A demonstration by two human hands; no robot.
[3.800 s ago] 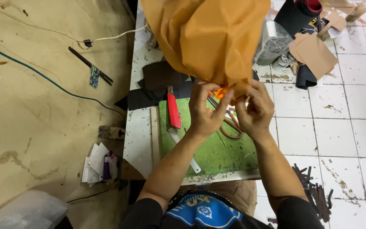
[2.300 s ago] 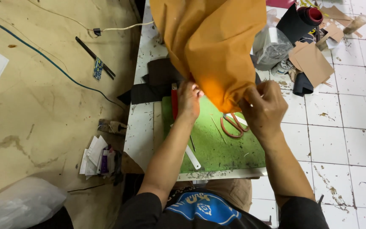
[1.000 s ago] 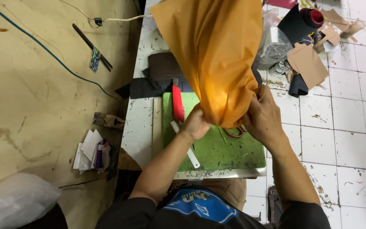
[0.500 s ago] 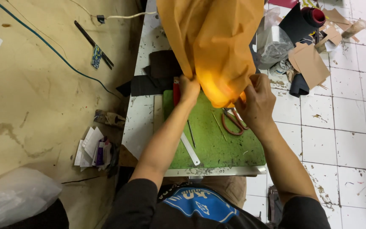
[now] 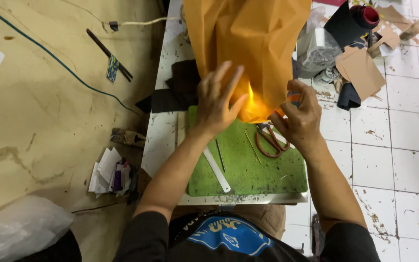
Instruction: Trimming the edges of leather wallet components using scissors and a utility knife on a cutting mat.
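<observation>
Left hand: the left hand (image 5: pixel 217 104) is spread flat, fingers splayed, against the lower front of the orange sheet (image 5: pixel 248 46); it presses and steadies, gripping nothing
Right hand: the right hand (image 5: pixel 299 119) is curled at the sheet's lower right corner, close to a bright flame (image 5: pixel 251 97); it seems to clasp a small orange lighter, though the fingers hide most of it, so I cannot tell for certain
Orange sheet: a large piece of leather-like material hanging from above the picture's top edge down over the bench; its bottom edge sits just above the green cutting mat (image 5: pixel 248 162)
Flame: burning at the lower edge between the two hands, glowing through the material
Progress: the singeing of the bottom edge looks to be under way; which parts of the edge are already treated cannot be read here
Bench: red-handled scissors (image 5: pixel 269 140) and a metal ruler (image 5: pixel 217 170) lie on the mat; dark scraps (image 5: pixel 173 92) lie behind it
Floor: brown cut pieces (image 5: pixel 360 73) on white tiles to the right
</observation>
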